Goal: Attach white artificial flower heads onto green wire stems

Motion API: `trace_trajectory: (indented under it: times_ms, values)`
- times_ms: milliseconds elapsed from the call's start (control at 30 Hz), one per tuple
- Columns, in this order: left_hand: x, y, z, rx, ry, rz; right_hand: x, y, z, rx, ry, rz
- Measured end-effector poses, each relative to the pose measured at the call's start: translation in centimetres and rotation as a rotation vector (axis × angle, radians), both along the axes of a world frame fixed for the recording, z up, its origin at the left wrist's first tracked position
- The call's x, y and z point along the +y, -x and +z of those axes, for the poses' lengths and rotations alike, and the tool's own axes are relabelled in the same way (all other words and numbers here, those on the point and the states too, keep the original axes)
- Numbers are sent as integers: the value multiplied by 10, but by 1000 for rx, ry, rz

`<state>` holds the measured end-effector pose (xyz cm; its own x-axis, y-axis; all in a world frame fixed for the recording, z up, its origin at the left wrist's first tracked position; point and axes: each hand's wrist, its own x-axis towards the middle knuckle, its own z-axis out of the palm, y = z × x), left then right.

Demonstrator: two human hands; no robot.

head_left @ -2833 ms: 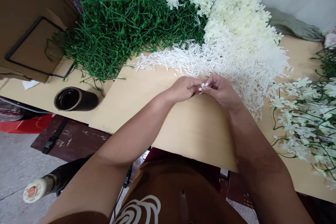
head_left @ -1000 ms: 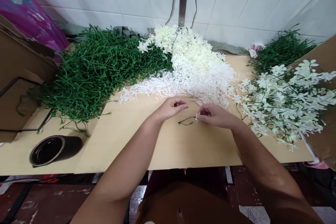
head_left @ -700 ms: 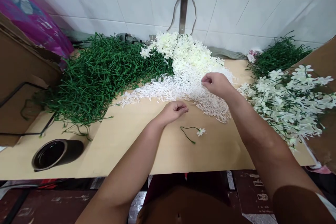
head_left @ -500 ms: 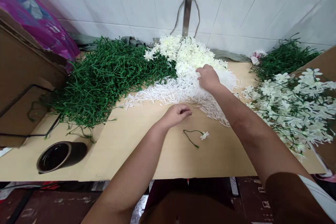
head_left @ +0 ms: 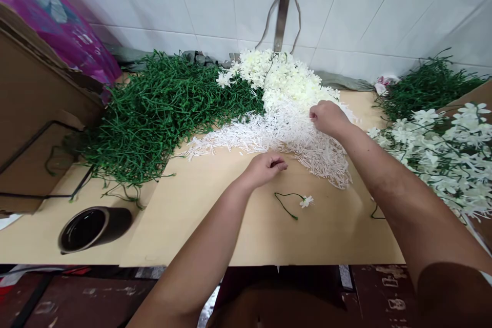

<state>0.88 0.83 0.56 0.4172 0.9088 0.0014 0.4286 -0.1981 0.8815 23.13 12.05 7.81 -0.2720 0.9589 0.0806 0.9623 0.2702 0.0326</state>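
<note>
**White tiled wall, tan tabletop, one white flower between piles**

Against a white tiled wall (head_left: 154, 0), we look down on a flat tan tabletop (head_left: 215, 230). On its bare part, near our front edge, lies a single white flower on a thin, sharply bent green stem (head_left: 306, 201), its bloom pointing right. Just beyond it to the left, our left hand (head_left: 267, 169) is loosely curled, thumb close to the fingers around a small hollow; we cannot tell whether anything is inside. Our right hand (head_left: 329, 118) is at the right side of a spread of thin white sticks (head_left: 246, 133), fingers bent inward; their tips are partly hidden, so we cannot tell how closely they meet or what they hold. Behind the sticks, and running into them, we see a mound of creamy white petalled blossoms (head_left: 294, 82). To the left sprawls a tangled heap of dark green stems (head_left: 169, 102); to the right, a bunch of white flowers with green stems (head_left: 442, 154). Farther left stand a dark cylindrical cup with a tan rim (head_left: 119, 223) and a brown cardboard box (head_left: 31, 113).
</note>
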Motion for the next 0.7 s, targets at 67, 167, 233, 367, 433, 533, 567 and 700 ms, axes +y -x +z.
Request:
trace_trajectory:
  times_ms: [67,167,233,367,433,533,567,700]
  values:
    - [0,0,-1,-5,8,-1,0,-4,5,74,-72,0]
    - [1,0,0,9,7,5,3,-9,17,238,-128,-14]
    - [1,0,0,16,11,16,7,-9,25,321,-100,-38]
    - [0,0,2,-7,21,24,23,2,29,423,-59,-108]
    - [0,0,2,-25,23,21,34,10,26,444,-70,-133]
    - [0,1,1,-37,27,25,51,19,16,460,-96,-169]
    - [1,1,0,-39,27,26,56,20,13,471,-104,-185]
    - [2,1,-3,-53,13,14,69,22,3,456,-169,-183]
